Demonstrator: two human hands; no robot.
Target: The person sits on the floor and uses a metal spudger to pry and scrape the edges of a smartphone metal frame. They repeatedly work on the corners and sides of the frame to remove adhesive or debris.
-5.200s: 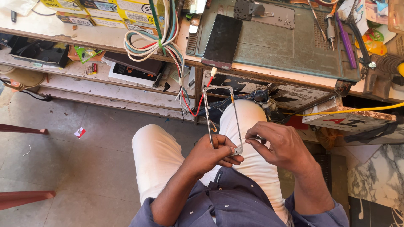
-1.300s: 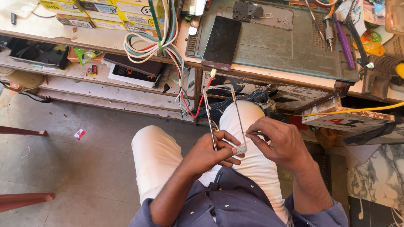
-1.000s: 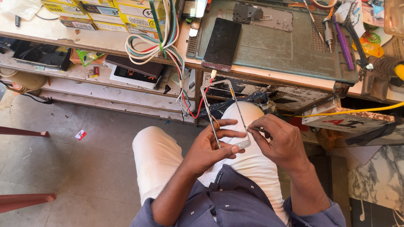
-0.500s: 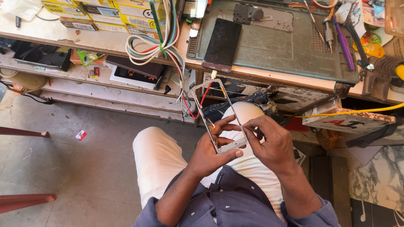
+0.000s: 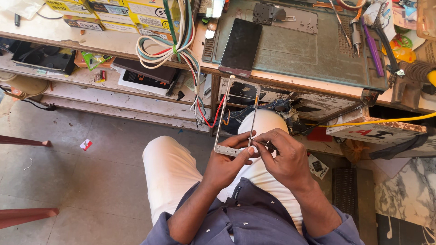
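I sit with a thin silver phone frame (image 5: 220, 119) held upright over my lap. My left hand (image 5: 228, 164) grips its lower end from below, thumb across the bottom bar. My right hand (image 5: 282, 156) pinches the frame's right rail with thumb and forefinger, about halfway up, with a small dark tool barely showing in the fingers. Both hands touch each other above my white trousers (image 5: 175, 174).
A green work mat (image 5: 313, 50) on the bench holds a dark phone (image 5: 241, 46), a metal plate and tools. Bundled cables (image 5: 175, 45) hang over the bench edge. Yellow boxes (image 5: 113, 13) line the back left. Shelves below hold clutter. Grey floor lies to the left.
Over the last seconds my hands shifted the frame slightly left and tilted it. My right fingers slid from the bottom corner up onto the right rail.
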